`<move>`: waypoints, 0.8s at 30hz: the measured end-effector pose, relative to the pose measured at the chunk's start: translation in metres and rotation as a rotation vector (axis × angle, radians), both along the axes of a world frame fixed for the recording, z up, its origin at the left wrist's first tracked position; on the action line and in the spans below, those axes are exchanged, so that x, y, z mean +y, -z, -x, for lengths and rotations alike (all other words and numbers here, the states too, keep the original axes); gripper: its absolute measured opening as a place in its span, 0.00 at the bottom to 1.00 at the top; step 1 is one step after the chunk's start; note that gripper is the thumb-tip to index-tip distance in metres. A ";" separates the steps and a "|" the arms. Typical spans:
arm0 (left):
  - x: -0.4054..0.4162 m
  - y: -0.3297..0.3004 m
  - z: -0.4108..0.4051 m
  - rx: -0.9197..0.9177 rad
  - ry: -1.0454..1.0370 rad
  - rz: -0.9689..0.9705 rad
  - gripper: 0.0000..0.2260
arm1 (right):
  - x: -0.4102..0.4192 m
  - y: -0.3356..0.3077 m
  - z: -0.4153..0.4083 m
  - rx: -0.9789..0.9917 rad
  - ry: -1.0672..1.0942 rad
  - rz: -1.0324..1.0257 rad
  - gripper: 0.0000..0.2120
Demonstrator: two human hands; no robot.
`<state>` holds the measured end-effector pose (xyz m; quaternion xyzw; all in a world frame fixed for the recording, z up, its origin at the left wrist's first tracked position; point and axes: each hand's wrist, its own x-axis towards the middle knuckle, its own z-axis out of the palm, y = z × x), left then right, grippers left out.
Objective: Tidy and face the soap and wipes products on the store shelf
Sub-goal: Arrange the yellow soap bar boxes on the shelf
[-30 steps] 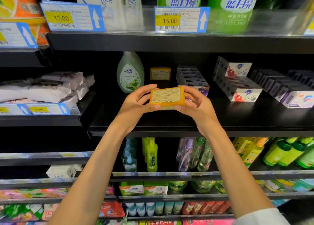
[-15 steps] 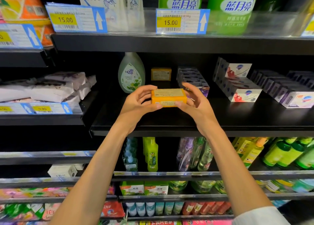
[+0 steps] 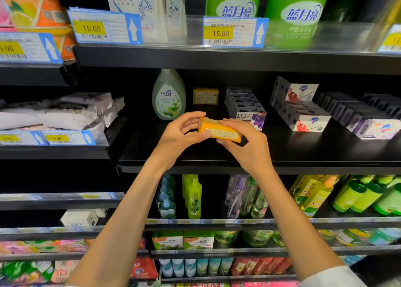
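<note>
Above the black metal shelf (image 3: 282, 152), both hands pinch the tilted orange rectangular soap box (image 3: 219, 130) in their fingers; best level it, label forward, before setting down.

The right hand (image 3: 249, 144) is covering the far right end of the orange soap bar (image 3: 219, 130), and the print on the bar's label is reading too small to make out. Behind the bar, the LUX soap box (image 3: 252, 118) is showing only its upper front, the lower part hiding behind the right hand's fingers (image 3: 233, 123). Further back from the bar, the second orange box (image 3: 205, 96) is sitting in shadow with its text illegible. Above the bar, the two green bottles (image 3: 233, 2) are being cut off by the top edge. Left of the bar, the wipes packs (image 3: 65, 115) are blurring into one pale heap.
</note>
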<state>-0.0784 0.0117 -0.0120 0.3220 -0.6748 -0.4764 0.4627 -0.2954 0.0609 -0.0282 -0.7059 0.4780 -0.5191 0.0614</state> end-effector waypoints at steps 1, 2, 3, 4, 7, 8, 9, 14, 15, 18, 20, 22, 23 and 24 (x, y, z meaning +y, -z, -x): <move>-0.002 0.001 -0.001 -0.012 0.024 -0.022 0.31 | 0.003 -0.001 0.000 -0.041 0.007 -0.035 0.21; -0.004 0.002 -0.001 -0.030 0.048 -0.048 0.35 | 0.007 -0.003 0.001 -0.090 0.017 -0.066 0.19; -0.004 0.003 0.000 -0.064 0.070 -0.066 0.38 | 0.011 -0.004 0.003 -0.136 0.034 -0.083 0.17; -0.004 0.004 0.001 -0.120 0.083 -0.070 0.40 | 0.014 -0.005 0.006 -0.171 0.059 -0.090 0.16; 0.000 0.006 0.010 -0.393 0.095 0.016 0.38 | 0.022 -0.006 0.023 -0.222 0.156 -0.107 0.16; 0.001 0.006 0.013 -0.489 0.100 0.060 0.36 | 0.025 -0.007 0.031 -0.219 0.197 -0.110 0.16; 0.002 0.007 0.015 -0.566 0.114 0.102 0.33 | 0.028 -0.008 0.038 -0.207 0.243 -0.116 0.16; -0.004 0.016 0.016 -0.782 0.198 0.189 0.34 | 0.036 -0.006 0.072 -0.170 0.445 -0.213 0.14; -0.005 0.017 0.016 -0.793 0.200 0.195 0.34 | 0.035 -0.006 0.077 -0.143 0.484 -0.229 0.15; -0.008 0.021 0.016 -0.780 0.204 0.202 0.35 | 0.030 -0.007 0.087 -0.103 0.530 -0.267 0.18; -0.008 0.021 0.015 -0.770 0.211 0.202 0.34 | 0.026 -0.008 0.091 -0.101 0.525 -0.292 0.19; -0.008 0.022 0.015 -0.766 0.211 0.199 0.34 | 0.021 -0.009 0.094 -0.090 0.533 -0.312 0.19; -0.008 0.022 0.015 -0.766 0.209 0.198 0.34 | 0.019 -0.009 0.096 -0.085 0.539 -0.319 0.20; -0.008 0.022 0.015 -0.768 0.207 0.197 0.34 | 0.018 -0.009 0.096 -0.087 0.542 -0.325 0.20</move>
